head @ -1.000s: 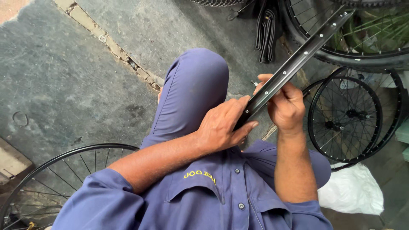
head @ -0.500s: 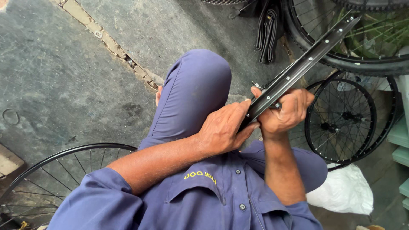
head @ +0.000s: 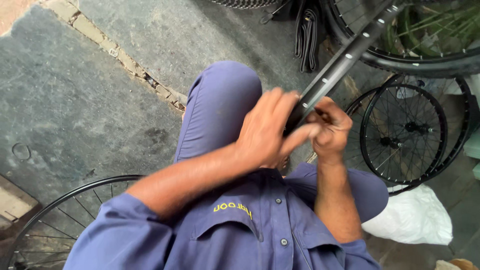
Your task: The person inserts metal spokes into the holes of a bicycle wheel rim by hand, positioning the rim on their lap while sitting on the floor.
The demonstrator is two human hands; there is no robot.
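Two hands meet on one long black rim (head: 345,59). The rim is hard, smooth metal, thin and a little curved, with small pale holes in a row along it. It slants up from the hands, above the person's bent knee (head: 225,95) in soft blue cloth. The left hand (head: 267,131) has its fingers out flat, pressing on the low end of the rim. The right hand (head: 330,127) is curled tight round the rim just beside it. Right of the rim, a small round wheel (head: 402,135) with thin shiny spokes leans by a lumpy white bag (head: 412,217). Under the knee, the stone floor (head: 75,100) is grey and rough.
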